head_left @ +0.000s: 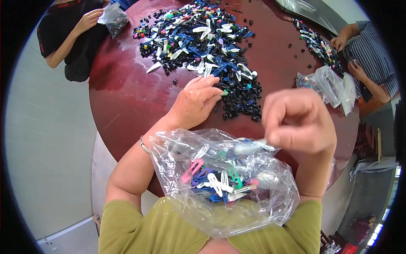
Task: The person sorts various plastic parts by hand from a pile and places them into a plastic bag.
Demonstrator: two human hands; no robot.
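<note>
My left hand (197,100) reaches to the near edge of the pile, thumb and fingers pinched on a small hair clip with a green part (224,92). Above the open bag, my right hand (302,120) pinches a pale hair clip (249,146), smeared by motion. The clear plastic bag (182,211) lies against my front at the table edge. Inside it are snap hair clips (214,183) in white, pink, green, purple and blue. A large heap of clips (198,42), mostly black claw clips with white and navy snap clips, covers the table beyond my hands.
The round dark red table (114,101) curves around me. At the left, a person's hand (91,19) holds a filled plastic bag (113,20). Across on the right, another person's hands (338,42) are by a smaller clip pile (319,44), near plastic bags (332,86).
</note>
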